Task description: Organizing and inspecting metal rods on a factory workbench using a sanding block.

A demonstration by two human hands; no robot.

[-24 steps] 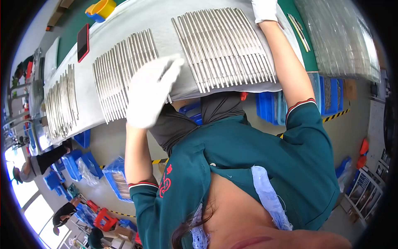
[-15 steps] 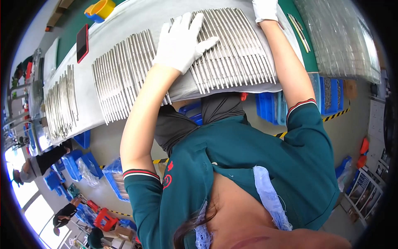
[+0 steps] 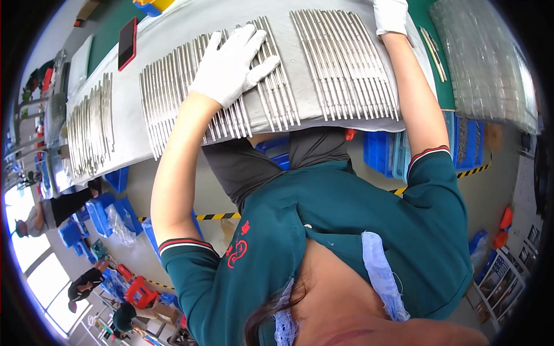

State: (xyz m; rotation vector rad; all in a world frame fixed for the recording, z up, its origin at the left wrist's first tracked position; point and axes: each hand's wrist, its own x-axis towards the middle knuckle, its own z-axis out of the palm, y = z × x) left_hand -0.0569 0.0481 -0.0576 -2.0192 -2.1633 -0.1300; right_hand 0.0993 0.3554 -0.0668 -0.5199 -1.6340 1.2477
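Note:
My left hand (image 3: 231, 66), in a white glove, lies flat with its fingers spread over slim silvery metal rods (image 3: 277, 92). Those rods lie side by side, touching or close to a larger row of rods (image 3: 167, 92) on the left. Right of a gap of cloth is another row of rods (image 3: 346, 69). My right hand (image 3: 391, 16), also in a white glove, is by that row's far right corner; the top edge of the picture cuts off its fingers. A smaller batch of rods (image 3: 92, 127) lies at the far left.
A pale cloth (image 3: 126, 121) covers the table under the rods. Left of them is a red-edged phone (image 3: 127, 44), with a yellow and blue holder (image 3: 153, 7) behind it. Clear plastic tubes (image 3: 485, 69) are stacked at right. Blue bins (image 3: 378, 153) stand below the table.
My left hand has slid left with a few rods under it, and a gap has opened between them and the right row. The whole view has shifted slightly.

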